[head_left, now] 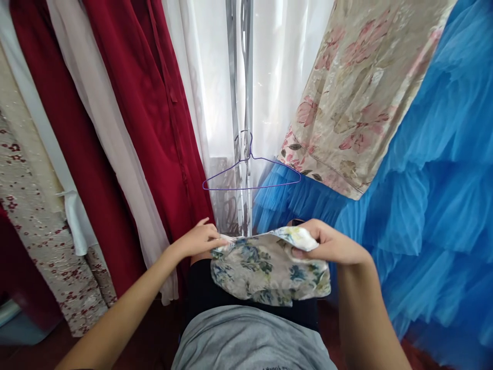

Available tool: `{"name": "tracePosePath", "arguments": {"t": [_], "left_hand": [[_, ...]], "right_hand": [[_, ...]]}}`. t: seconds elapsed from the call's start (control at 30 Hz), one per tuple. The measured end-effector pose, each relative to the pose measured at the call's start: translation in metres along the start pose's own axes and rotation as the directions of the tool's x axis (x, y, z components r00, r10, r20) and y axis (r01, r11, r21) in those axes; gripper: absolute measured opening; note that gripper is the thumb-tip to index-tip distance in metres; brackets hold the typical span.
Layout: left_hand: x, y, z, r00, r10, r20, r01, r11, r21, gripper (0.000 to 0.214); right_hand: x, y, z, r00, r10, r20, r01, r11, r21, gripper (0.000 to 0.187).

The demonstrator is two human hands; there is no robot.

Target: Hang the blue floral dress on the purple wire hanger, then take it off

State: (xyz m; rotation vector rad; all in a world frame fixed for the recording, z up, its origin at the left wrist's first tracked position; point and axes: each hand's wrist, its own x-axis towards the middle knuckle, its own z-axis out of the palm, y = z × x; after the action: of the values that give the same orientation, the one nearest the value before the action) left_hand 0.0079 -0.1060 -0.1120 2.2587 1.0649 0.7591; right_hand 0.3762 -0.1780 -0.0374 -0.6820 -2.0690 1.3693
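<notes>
A white cloth (269, 272) printed with blue and green flowers lies bunched across my lap, held up between both hands. At its left end, my left hand (200, 239) pinches the top edge with thumb and fingers. My right hand (331, 244) grips the folded upper right corner, fingers wrapped over it. Which kind of garment the cloth is, I cannot tell. Just beyond it hangs a thin purple wire hanger (252, 174) with nothing on it.
Red, pale pink and sequinned gowns (154, 128) hang on the left. On the right are a beige floral garment (346, 103) and a blue ruffled tulle dress (442, 205). A white curtain (285, 67) hangs behind grey ribbons or strips (248, 61). A grey container (23, 324) stands lower left.
</notes>
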Motion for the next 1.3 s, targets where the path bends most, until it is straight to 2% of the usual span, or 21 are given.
{"name": "tracePosePath", "arguments": {"t": [0.1,0.23,0.27,0.33,0.4,0.47,0.6,0.7,0.8,0.83,0.9,1.0,1.07,1.13,1.2,1.3], "left_hand": [[-0.005,-0.021,-0.034,0.996,-0.085,-0.009,0.085,0.975,0.205,0.032],[-0.005,-0.040,-0.064,0.996,-0.057,-0.071,0.087,0.815,0.573,0.038],[-0.002,-0.043,-0.070,0.995,-0.046,-0.093,0.094,0.778,0.621,0.041],[0.006,-0.050,-0.081,0.992,-0.032,-0.125,0.109,0.726,0.679,0.043],[0.018,-0.055,-0.092,0.985,-0.037,-0.169,0.146,0.699,0.701,0.033],[0.031,-0.057,-0.103,0.972,-0.042,-0.231,0.197,0.680,0.706,0.026],[0.058,-0.048,-0.119,0.949,0.017,-0.315,0.214,0.699,0.683,0.030],[0.078,-0.037,-0.123,0.934,0.079,-0.349,0.172,0.756,0.631,0.029],[0.096,-0.031,-0.126,0.886,0.085,-0.456,0.220,0.789,0.573,0.029],[0.101,-0.031,-0.127,0.875,0.066,-0.479,0.249,0.789,0.562,0.029],[0.108,-0.033,-0.131,0.881,0.010,-0.472,0.303,0.755,0.582,0.031],[0.109,-0.036,-0.137,0.903,-0.151,-0.401,0.401,0.628,0.667,0.037],[0.105,-0.034,-0.140,0.893,-0.277,-0.354,0.450,0.550,0.704,0.039],[0.100,-0.029,-0.142,0.881,-0.346,-0.322,0.466,0.516,0.719,0.038],[0.098,-0.021,-0.141,0.900,-0.267,-0.344,0.435,0.520,0.735,0.037],[0.105,-0.004,-0.133,0.923,0.045,-0.382,0.283,0.592,0.754,0.037]], "right_hand": [[0.019,0.004,-0.030,0.993,0.016,-0.120,-0.027,0.995,-0.096,0.033],[0.081,0.040,-0.064,0.955,-0.001,-0.297,-0.052,0.984,-0.171,0.034],[0.100,0.050,-0.071,0.933,-0.043,-0.357,-0.027,0.982,-0.188,0.037],[0.134,0.069,-0.081,0.854,-0.150,-0.498,-0.001,0.957,-0.290,0.046],[0.160,0.086,-0.087,0.783,-0.225,-0.580,-0.048,0.908,-0.417,0.043],[0.174,0.099,-0.090,0.780,-0.242,-0.577,-0.129,0.840,-0.527,0.027],[0.178,0.119,-0.086,0.812,-0.268,-0.519,-0.172,0.739,-0.651,0.033],[0.171,0.122,-0.079,0.829,-0.283,-0.482,-0.138,0.731,-0.668,0.034],[0.161,0.116,-0.069,0.851,-0.273,-0.449,-0.104,0.749,-0.654,0.036],[0.158,0.112,-0.066,0.850,-0.270,-0.451,-0.105,0.753,-0.649,0.036],[0.153,0.106,-0.060,0.841,-0.262,-0.473,-0.132,0.749,-0.650,0.034],[0.146,0.100,-0.056,0.827,-0.251,-0.503,-0.180,0.729,-0.660,0.031],[0.143,0.098,-0.054,0.821,-0.239,-0.519,-0.209,0.720,-0.661,0.030],[0.142,0.096,-0.050,0.816,-0.222,-0.534,-0.239,0.711,-0.661,0.029],[0.144,0.093,-0.045,0.820,-0.206,-0.534,-0.259,0.699,-0.667,0.028],[0.148,0.090,-0.037,0.844,-0.179,-0.506,-0.246,0.709,-0.661,0.029]]}}
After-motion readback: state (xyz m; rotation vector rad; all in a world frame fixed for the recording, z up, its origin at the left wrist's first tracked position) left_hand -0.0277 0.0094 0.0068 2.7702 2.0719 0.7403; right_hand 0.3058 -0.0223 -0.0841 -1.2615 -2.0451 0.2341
